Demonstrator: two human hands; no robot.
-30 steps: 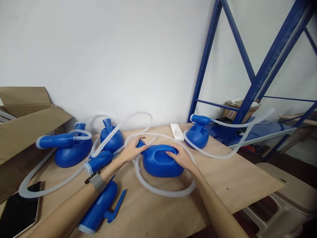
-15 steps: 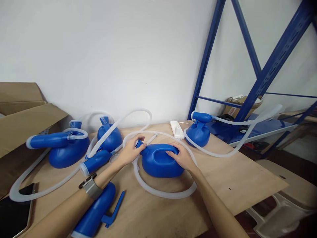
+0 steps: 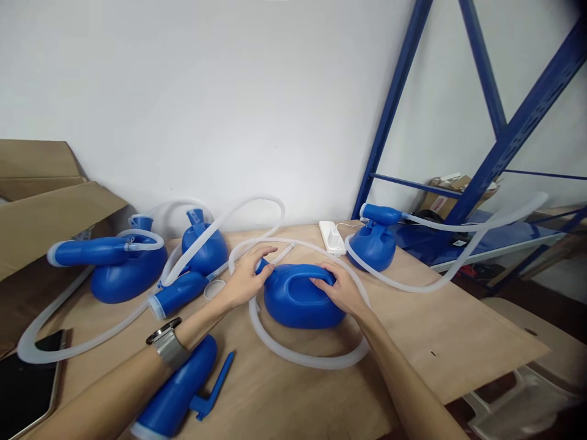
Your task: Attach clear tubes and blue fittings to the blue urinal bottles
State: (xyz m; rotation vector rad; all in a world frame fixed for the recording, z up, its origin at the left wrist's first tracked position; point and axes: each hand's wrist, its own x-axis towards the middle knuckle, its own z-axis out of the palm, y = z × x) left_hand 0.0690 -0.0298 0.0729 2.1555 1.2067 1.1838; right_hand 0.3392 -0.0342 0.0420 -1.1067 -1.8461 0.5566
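A blue plastic urinal bottle (image 3: 302,305) with a moulded handle lies on its side on the table. My left hand (image 3: 247,278) is closed round its neck at the left end, covering most of the mouth. My right hand (image 3: 342,290) grips the handle's right end, thumb reaching into the handle opening. A clear hose (image 3: 316,363) loops on the table around the bottle. Below my left forearm lie a blue tube-shaped receiver (image 3: 183,385) and a blue L-shaped plastic piece (image 3: 214,391). A pale round ring or lid (image 3: 214,289) is near my left wrist.
More blue bottles with hoses stand left (image 3: 123,281), back left (image 3: 206,247) and right (image 3: 373,247). Another receiver (image 3: 178,294) lies left. A cardboard box (image 3: 55,226) and a dark tablet (image 3: 27,385) edge the left side. A white power strip (image 3: 332,238) sits behind; blue shelving (image 3: 394,110) rises right.
My left hand has closed further over the bottle's neck, hiding more of the mouth. My right hand keeps its hold on the handle. The view has shifted slightly.
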